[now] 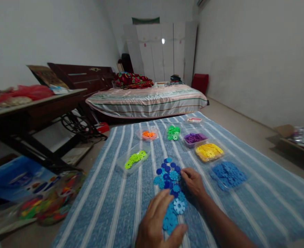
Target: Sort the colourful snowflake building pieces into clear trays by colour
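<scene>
Discs point(173, 175) dark and light blue; cloth point(121, 199) blue, white-striped; blanket point(131, 81) red, floral.

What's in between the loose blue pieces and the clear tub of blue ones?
The right hand is in between, at the right edge of the loose blue pieces. Past it I see just striped cloth up to the clear tub.

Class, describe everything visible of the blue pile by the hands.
The blue pile is a long, loose heap of flat notched discs, seemingly plastic, light and dark blue. It lies on the striped cloth, stretching away from the viewer. The left hand is over its near left side, the right hand at its right edge; contact unclear.
</scene>
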Available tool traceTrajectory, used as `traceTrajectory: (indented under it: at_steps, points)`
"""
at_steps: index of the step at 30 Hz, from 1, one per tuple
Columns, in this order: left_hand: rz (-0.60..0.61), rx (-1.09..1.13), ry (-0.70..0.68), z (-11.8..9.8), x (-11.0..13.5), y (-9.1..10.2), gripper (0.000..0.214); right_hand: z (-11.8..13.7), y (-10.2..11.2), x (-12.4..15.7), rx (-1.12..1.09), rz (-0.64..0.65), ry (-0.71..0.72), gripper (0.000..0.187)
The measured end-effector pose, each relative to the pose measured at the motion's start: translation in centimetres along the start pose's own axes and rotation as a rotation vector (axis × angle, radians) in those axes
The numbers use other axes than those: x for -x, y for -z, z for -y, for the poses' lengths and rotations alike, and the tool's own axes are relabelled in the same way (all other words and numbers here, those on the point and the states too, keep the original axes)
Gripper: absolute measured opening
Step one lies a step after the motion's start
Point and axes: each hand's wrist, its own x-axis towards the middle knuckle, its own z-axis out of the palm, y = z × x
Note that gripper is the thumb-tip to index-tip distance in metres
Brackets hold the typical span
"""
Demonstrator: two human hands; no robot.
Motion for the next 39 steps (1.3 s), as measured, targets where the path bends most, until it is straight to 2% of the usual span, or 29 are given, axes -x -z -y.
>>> traceTrajectory:
  at_steps: [1,3,6,8,16,19,24,30,34,39]
  points:
    - [-0.089,-0.236,0.019,2.1,0.4,-0.5,0.060,0.0,0.0,0.0,0.004,0.003,0.002,0.029]
    - [-0.095,-0.536,0.007,6.2,1.9,-1.7,0.083,0.0,-0.1,-0.1,0.008,0.006,0.007,0.028]
    - [-0.014,-0.729,-0.051,10.5,4.3,-3.1,0.098,0.2,-0.1,-0.1,0.015,0.004,0.011,0.026]
    - [0.001,-0.786,-0.092,11.6,5.0,-3.8,0.098,0.3,-0.1,-0.1,0.018,0.005,0.014,0.024]
    - [-0.097,-0.773,-0.118,10.1,2.1,-6.2,0.091,0.6,-0.1,-0.2,0.035,0.015,0.014,0.023]
    - [-0.093,-0.803,-0.195,10.2,1.0,-6.9,0.081,0.6,-0.2,-0.3,0.044,0.013,0.022,0.023]
    - [-0.146,-0.773,-0.219,10.0,-0.8,-8.2,0.062,0.6,-0.2,-0.4,0.023,0.005,0.032,0.022]
    - [-0.088,-0.682,-0.229,8.1,-1.4,-7.9,0.058,0.3,0.1,-0.2,0.003,0.005,0.015,0.022]
    - [-0.121,-0.629,-0.147,8.4,-1.7,-6.6,0.053,0.5,0.2,-0.1,0.012,0.016,0.001,0.022]
    - [-0.218,-0.649,0.100,11.2,-3.3,-5.7,0.053,0.8,0.3,-0.1,0.028,0.026,0.002,0.022]
